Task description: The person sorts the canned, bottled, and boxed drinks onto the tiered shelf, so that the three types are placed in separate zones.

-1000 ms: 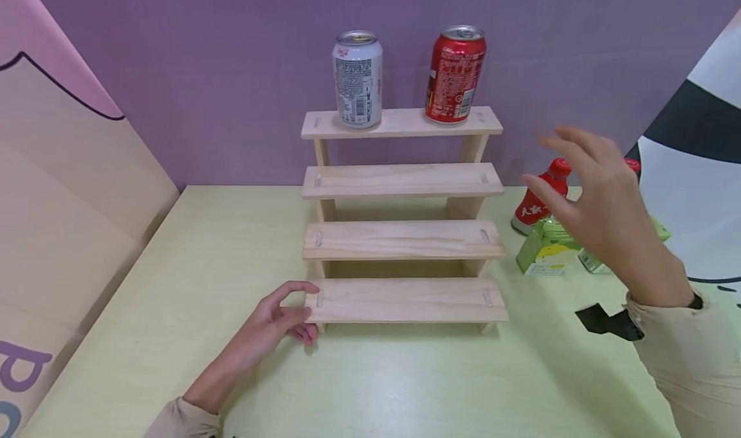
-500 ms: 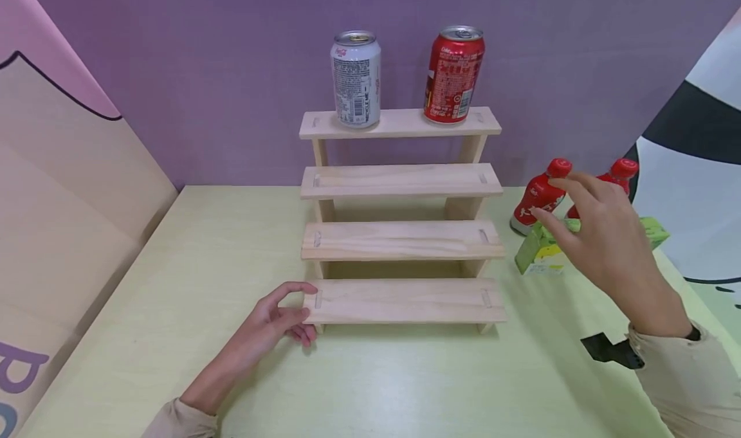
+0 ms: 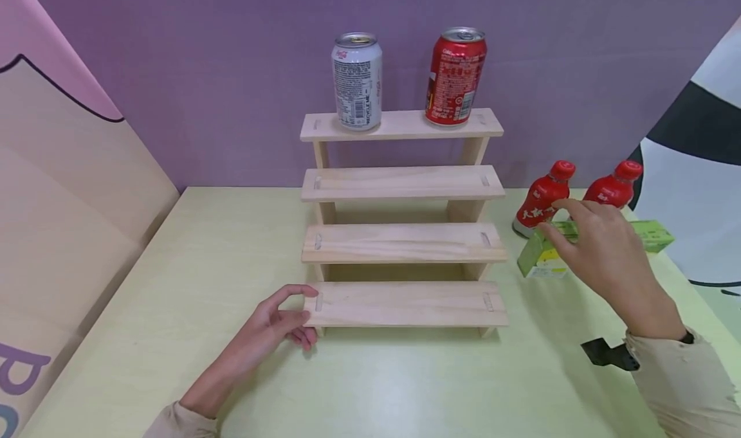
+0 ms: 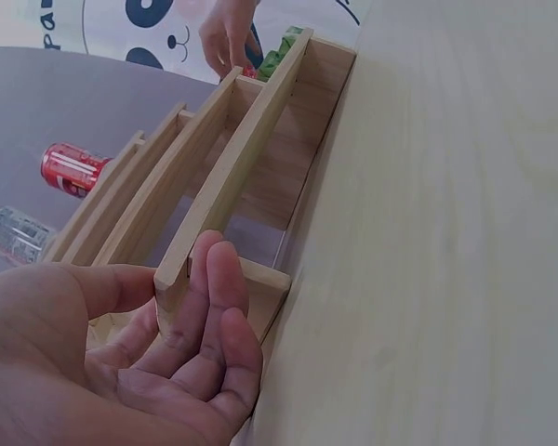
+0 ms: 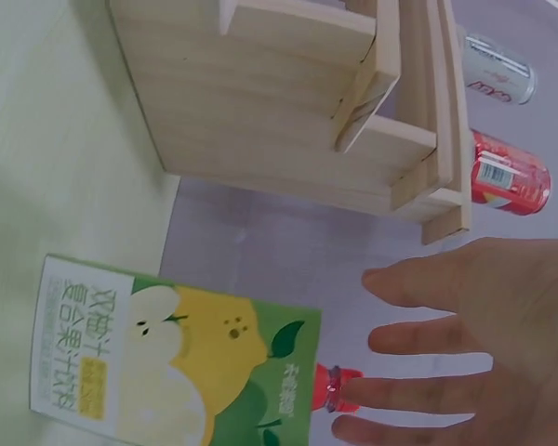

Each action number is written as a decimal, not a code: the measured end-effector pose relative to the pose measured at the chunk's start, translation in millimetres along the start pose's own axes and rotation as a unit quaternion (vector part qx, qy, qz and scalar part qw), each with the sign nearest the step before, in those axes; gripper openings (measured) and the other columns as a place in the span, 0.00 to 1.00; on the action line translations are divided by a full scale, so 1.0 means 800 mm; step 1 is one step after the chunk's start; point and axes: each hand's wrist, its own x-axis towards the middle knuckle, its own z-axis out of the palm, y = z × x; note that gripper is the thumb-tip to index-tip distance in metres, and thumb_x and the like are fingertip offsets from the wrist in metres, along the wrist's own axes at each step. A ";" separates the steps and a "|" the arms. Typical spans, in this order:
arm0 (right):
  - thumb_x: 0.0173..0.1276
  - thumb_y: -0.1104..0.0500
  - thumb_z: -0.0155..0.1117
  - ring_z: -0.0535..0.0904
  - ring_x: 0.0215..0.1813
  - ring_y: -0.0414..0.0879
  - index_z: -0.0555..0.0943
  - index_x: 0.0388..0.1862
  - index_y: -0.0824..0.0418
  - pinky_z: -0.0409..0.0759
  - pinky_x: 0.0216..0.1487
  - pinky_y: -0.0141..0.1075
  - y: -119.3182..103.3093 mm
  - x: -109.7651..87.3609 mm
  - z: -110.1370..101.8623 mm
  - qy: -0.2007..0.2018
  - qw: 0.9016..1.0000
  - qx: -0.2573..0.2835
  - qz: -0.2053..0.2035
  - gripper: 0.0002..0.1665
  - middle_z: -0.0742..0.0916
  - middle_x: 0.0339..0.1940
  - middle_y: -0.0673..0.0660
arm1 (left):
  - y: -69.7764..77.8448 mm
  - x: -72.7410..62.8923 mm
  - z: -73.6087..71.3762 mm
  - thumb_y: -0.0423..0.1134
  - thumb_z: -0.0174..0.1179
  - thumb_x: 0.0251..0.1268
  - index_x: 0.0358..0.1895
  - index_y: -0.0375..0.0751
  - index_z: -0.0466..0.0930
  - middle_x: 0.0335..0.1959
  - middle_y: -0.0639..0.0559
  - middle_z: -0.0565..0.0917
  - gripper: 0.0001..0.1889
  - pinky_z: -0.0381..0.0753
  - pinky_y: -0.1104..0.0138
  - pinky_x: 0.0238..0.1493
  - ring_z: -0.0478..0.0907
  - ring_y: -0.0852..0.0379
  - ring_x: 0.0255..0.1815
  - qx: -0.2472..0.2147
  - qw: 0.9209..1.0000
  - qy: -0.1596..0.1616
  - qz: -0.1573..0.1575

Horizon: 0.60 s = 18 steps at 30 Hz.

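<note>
In the head view a four-step wooden display rack (image 3: pixel 404 244) stands on the table. My left hand (image 3: pixel 269 325) grips the left end of its lowest step, the thumb against the board and the fingers round the end in the left wrist view. Over the green juice cartons at the right is my right hand (image 3: pixel 613 261), fingers extended and slightly bent. The near carton (image 3: pixel 541 258) shows its left end; my hand hides part of the other carton (image 3: pixel 654 235). The right wrist view shows a carton (image 5: pixel 195 362) with printed fruit, standing apart from the fingertips.
A white cola can (image 3: pixel 357 84) and a red cola can (image 3: pixel 456 78) stand on the top step. Behind the cartons are two red bottles, the left bottle (image 3: pixel 543 200) and the right bottle (image 3: pixel 613 187). A purple wall (image 3: pixel 231 71) closes off the back.
My right hand has come down from above the bottles to the green cartons, uncovering the right bottle. My left hand keeps its grip on the rack.
</note>
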 end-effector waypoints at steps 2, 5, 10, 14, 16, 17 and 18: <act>0.64 0.58 0.72 0.76 0.45 0.70 0.75 0.60 0.71 0.78 0.40 0.63 0.005 -0.001 0.002 -0.010 1.000 -0.005 0.004 0.30 0.83 0.45 0.74 | 0.000 0.001 0.001 0.40 0.53 0.78 0.68 0.48 0.66 0.34 0.35 0.86 0.20 0.85 0.55 0.45 0.84 0.42 0.35 -0.001 1.000 -0.001 0.000; 0.63 0.58 0.72 0.78 0.45 0.71 0.71 0.64 0.71 0.79 0.40 0.65 0.010 0.000 0.006 -0.032 0.999 -0.006 0.013 0.34 0.82 0.48 0.75 | 0.000 0.001 0.001 0.40 0.53 0.78 0.68 0.47 0.65 0.34 0.35 0.86 0.20 0.85 0.55 0.45 0.84 0.42 0.35 -0.002 1.000 -0.003 0.000; 0.65 0.57 0.70 0.75 0.52 0.75 0.65 0.69 0.70 0.77 0.45 0.68 0.014 0.001 0.010 -0.062 0.998 0.003 0.025 0.39 0.78 0.55 0.78 | -0.003 0.000 0.000 0.41 0.52 0.78 0.68 0.47 0.65 0.34 0.35 0.86 0.20 0.85 0.55 0.45 0.84 0.42 0.35 -0.006 1.000 -0.007 0.000; 0.66 0.56 0.70 0.75 0.53 0.75 0.69 0.66 0.73 0.77 0.45 0.68 0.015 -0.001 0.011 -0.071 0.997 0.005 0.031 0.36 0.79 0.54 0.78 | -0.004 0.000 0.000 0.41 0.52 0.78 0.68 0.47 0.65 0.34 0.34 0.86 0.20 0.85 0.55 0.44 0.84 0.43 0.35 -0.007 1.000 -0.012 0.004; 0.64 0.56 0.71 0.77 0.49 0.73 0.72 0.61 0.74 0.78 0.43 0.66 0.014 -0.001 0.012 -0.069 0.997 0.002 0.028 0.33 0.81 0.50 0.77 | -0.004 0.001 0.000 0.41 0.52 0.78 0.68 0.46 0.64 0.34 0.34 0.86 0.20 0.85 0.55 0.44 0.84 0.43 0.34 -0.006 1.000 -0.013 0.009; 0.63 0.57 0.71 0.78 0.46 0.71 0.74 0.58 0.75 0.79 0.41 0.65 0.014 -0.001 0.012 -0.067 0.997 0.000 0.025 0.31 0.82 0.47 0.76 | -0.003 0.001 -0.001 0.41 0.52 0.78 0.68 0.46 0.64 0.34 0.34 0.86 0.20 0.85 0.55 0.44 0.84 0.43 0.34 -0.005 1.000 -0.014 0.012; 0.62 0.57 0.72 0.79 0.43 0.70 0.75 0.56 0.75 0.80 0.39 0.64 0.014 -0.001 0.013 -0.064 0.998 -0.002 0.022 0.30 0.83 0.45 0.76 | -0.003 0.001 -0.001 0.41 0.52 0.78 0.68 0.46 0.64 0.34 0.34 0.86 0.20 0.85 0.54 0.43 0.84 0.43 0.34 -0.004 1.000 -0.014 0.013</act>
